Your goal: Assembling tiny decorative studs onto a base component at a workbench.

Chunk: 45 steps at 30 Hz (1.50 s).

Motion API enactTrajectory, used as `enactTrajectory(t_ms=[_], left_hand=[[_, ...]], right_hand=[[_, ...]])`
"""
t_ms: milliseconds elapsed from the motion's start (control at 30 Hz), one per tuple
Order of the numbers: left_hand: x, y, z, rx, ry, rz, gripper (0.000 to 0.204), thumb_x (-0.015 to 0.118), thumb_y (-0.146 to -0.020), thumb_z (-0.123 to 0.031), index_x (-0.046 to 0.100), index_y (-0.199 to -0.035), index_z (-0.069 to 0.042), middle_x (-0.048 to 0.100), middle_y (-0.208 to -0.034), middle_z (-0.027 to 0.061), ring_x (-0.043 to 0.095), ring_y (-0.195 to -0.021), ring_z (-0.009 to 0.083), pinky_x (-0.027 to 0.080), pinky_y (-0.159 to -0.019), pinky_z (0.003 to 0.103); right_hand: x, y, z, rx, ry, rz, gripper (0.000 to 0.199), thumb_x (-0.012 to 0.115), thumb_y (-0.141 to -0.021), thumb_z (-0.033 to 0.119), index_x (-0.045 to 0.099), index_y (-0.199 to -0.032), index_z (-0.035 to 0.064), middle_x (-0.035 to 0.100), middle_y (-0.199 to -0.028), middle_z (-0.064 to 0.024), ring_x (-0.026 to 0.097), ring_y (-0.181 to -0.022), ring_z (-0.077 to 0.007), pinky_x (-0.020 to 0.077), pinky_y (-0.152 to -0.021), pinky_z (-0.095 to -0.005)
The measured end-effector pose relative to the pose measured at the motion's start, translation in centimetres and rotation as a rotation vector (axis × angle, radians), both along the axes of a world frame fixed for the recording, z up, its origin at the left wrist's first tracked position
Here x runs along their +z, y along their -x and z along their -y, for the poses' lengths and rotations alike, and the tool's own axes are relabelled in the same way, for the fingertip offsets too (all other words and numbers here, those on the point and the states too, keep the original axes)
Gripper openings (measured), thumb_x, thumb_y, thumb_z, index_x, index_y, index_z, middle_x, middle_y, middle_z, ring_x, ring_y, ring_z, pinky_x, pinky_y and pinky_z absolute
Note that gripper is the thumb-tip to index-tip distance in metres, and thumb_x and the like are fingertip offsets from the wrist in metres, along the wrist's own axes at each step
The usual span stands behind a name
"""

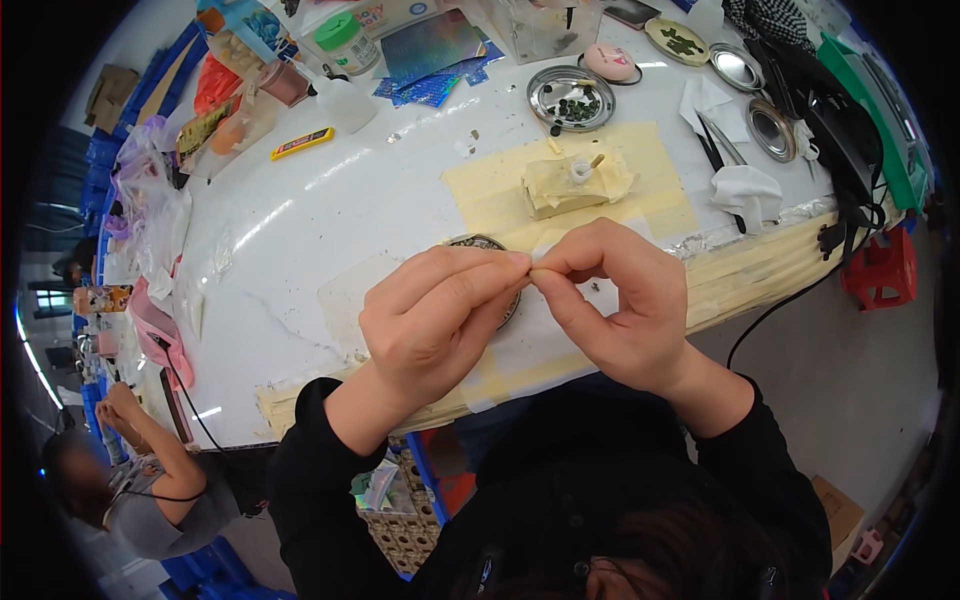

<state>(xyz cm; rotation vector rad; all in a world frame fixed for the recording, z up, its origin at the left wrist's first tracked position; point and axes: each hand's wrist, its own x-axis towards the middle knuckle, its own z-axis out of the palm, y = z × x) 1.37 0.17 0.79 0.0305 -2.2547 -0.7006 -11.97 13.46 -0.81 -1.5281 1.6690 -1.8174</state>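
My left hand (430, 310) and my right hand (625, 305) meet fingertip to fingertip over the near part of the table. Both are closed in a pinch, and whatever sits between the tips is too small to make out. Under my left fingers a round metal dish (478, 242) shows only at its rim; the rest is hidden. Just beyond my hands stands a tape-covered block (560, 203) with a small white cup (581, 172) on top. Farther back lies a round metal dish (546, 97) with small dark green pieces in it.
Tweezers (722, 137), a white cloth (748, 195) and a metal lid (770, 128) lie to the right. Toward the back left are a yellow box (302, 144), a white bottle (345, 103) and a green-lidded jar (346, 45). Another person (165, 490) sits at the far left.
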Motion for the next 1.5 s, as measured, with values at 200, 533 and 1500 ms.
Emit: enactTrajectory(t_ms=[200,533,1500], left_hand=[[0.2,-0.2,0.0,-0.013,-0.043,0.002,0.022,0.076,-0.074,0.005,0.073,-0.095,-0.002,0.07,-0.086,0.01,0.068,-0.071,0.0197,0.054,-0.061,0.027],[-0.3,-0.1,0.4,-0.096,-0.259,-0.006,0.022,0.074,-0.076,0.005,0.073,-0.097,-0.002,0.071,-0.088,0.0103,0.069,-0.075,0.0196,0.055,-0.065,0.027],[-0.3,0.0,0.0,0.049,0.018,-0.05,0.024,0.076,-0.072,0.006,0.073,-0.095,-0.002,0.07,-0.085,0.0089,0.066,-0.071,0.0191,0.053,-0.061,0.027]], right_hand=[[0.5,-0.4,-0.2,0.154,-0.112,0.457,0.01,0.063,-0.092,0.005,0.062,-0.094,-0.004,0.065,-0.083,-0.0052,0.066,-0.079,-0.0086,0.0558,-0.069,-0.0239],[0.6,-0.1,-0.1,0.368,-0.15,0.824,0.013,0.058,-0.097,0.009,0.06,-0.101,-0.0031,0.067,-0.089,-0.0073,0.068,-0.083,-0.0117,0.057,-0.075,-0.0252],[-0.7,-0.7,0.1,0.165,-0.014,0.408,0.014,0.063,-0.093,0.002,0.063,-0.106,-0.0042,0.069,-0.096,-0.0085,0.068,-0.089,-0.0119,0.0547,-0.079,-0.0234]])
